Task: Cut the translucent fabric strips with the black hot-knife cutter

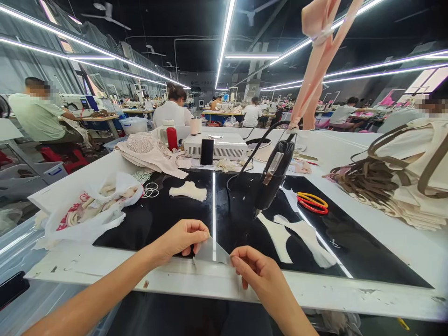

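At the near edge of the black panel (150,228): translucent film (212,252), stretched between both hands.
Left hand (185,235): fingers curled, thumb and fingertip pinching the film's upper corner.
Right hand (254,266): thumb and fingertip pinching the film's right-hand corner.
Plastic bag (108,221): white with red print, overlapping the panel's left side, mouth open, pale fabric scraps (94,210) inside.
Storage bin (49,173): pale with a blue handle, beyond the table's left side; contents too indistinct to name.
Panel surface: glossy, mirroring a ceiling light; one cream cutout (188,190) beyond the left hand, two more on the right.
Black handheld tool (275,172): hanging from pink fabric strips (310,79), tip low over the panel.
White table (325,291): at the back, a phone (206,152) upright before a vented white box (229,145); at right, piled cream fabric with brown straps (381,182).
Room: workers seated at sewing tables, tube lights (224,37) and fans overhead.
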A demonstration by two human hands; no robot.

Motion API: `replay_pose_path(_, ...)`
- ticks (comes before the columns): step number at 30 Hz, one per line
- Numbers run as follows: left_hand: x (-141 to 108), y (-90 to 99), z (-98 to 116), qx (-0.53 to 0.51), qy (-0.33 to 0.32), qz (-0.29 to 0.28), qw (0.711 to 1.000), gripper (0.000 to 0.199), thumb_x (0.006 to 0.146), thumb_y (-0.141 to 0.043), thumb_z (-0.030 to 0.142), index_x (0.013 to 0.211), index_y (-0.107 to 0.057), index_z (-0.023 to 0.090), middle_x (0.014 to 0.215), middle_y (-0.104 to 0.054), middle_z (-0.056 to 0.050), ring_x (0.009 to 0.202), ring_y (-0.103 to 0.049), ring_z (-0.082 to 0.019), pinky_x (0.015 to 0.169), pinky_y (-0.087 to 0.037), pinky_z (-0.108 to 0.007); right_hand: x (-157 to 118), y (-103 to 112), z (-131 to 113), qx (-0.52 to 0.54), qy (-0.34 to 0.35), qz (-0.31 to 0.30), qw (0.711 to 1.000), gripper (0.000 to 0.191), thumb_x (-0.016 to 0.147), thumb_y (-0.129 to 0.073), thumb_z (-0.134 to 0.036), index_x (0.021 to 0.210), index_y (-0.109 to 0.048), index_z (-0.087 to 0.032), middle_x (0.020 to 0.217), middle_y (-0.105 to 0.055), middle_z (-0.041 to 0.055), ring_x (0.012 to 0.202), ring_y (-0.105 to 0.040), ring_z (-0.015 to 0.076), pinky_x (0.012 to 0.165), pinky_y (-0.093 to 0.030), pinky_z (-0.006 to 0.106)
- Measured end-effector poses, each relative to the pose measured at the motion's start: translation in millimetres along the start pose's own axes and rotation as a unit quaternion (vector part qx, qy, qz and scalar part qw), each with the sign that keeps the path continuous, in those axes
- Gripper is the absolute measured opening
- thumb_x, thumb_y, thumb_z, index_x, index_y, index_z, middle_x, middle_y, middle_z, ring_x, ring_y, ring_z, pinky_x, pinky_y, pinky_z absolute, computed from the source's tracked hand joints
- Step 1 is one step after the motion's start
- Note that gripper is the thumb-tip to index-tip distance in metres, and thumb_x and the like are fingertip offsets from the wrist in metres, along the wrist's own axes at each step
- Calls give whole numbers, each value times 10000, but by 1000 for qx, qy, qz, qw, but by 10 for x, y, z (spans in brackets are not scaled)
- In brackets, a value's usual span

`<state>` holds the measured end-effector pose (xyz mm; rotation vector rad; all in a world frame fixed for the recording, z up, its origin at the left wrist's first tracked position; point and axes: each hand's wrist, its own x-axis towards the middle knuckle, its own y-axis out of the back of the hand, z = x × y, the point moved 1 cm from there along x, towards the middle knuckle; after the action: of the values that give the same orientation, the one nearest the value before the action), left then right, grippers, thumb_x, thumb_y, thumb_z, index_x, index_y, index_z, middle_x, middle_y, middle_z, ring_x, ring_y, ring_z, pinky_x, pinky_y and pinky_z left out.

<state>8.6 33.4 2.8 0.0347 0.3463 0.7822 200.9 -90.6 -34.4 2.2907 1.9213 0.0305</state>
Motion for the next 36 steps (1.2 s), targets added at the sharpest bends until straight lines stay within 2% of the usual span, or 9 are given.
replay_pose_path(7,40,129,-82,47,-7,28,998,294,791,-629,466,815,-606,174,545,-523,46,443,-396,-72,405,-241,-175,110,-102,34,-102,47,13,994,253,881,-582,-429,819,-714,-222,714,-634,-2,644,-541,145,575,-405,241)
replay_pose_path(11,177,182,-127,102,-37,50,993,292,831,-601,471,863,-617,181,691,-607,16,449,-442,-77,413,-257,-195,185,-94,-11,-197,82,43,976,243,932,-538,-384,856,-720,-242,735,-667,-2,660,-583,165,603,-420,264)
replay_pose_path(17,341,194,-155,233,-141,149,951,203,900,-561,390,934,-665,219,907,-653,-10,709,-543,-151,660,-427,-264,356,-52,64,-307,132,108,936,201,951,-516,-284,932,-707,-223,885,-718,68,883,-663,275,770,-466,369)
replay_pose_path(21,301,166,-202,279,-196,141,929,187,923,-544,372,917,-682,244,960,-654,-2,767,-548,-168,737,-423,-285,279,3,89,-340,153,123,920,185,952,-543,-253,1018,-715,-233,968,-730,69,944,-672,270,832,-489,371)
replay_pose_path(23,307,197,-262,329,-203,139,912,242,971,-491,405,988,-680,255,1009,-671,-6,836,-598,-182,783,-445,-289,207,125,73,-356,156,133,912,182,972,-545,-278,1023,-717,-247,967,-736,50,921,-678,234,815,-501,329)
replay_pose_path(25,347,256,-342,330,-189,152,912,283,986,-485,465,1037,-678,264,1022,-686,-9,858,-620,-192,791,-461,-290,148,348,48,-372,151,161,901,200,994,-529,-314,1012,-718,-250,948,-739,38,886,-675,207,803,-503,302)
replay_pose_path(30,456,350,-494,320,-168,160,919,392,965,-496,600,1110,-690,291,1045,-722,-8,822,-647,-203,710,-480,-271,137,1143,14,-416,103,291,855,322,1012,-453,-399,1020,-706,-200,995,-738,86,838,-630,225,806,-469,357)
replay_pose_path(32,460,351,-503,323,-164,159,918,398,960,-495,616,1111,-692,304,1084,-724,2,843,-657,-201,719,-486,-263,197,1372,37,-433,87,308,843,335,996,-463,-412,1003,-712,-188,982,-734,96,847,-619,240,818,-458,378)
replay_pose_path(36,435,336,-474,329,-151,158,919,404,961,-478,627,1095,-701,318,1095,-733,13,842,-670,-202,730,-498,-262,357,1489,110,-461,65,289,837,289,991,-497,-374,1026,-719,-192,994,-730,85,897,-629,237,839,-474,373)
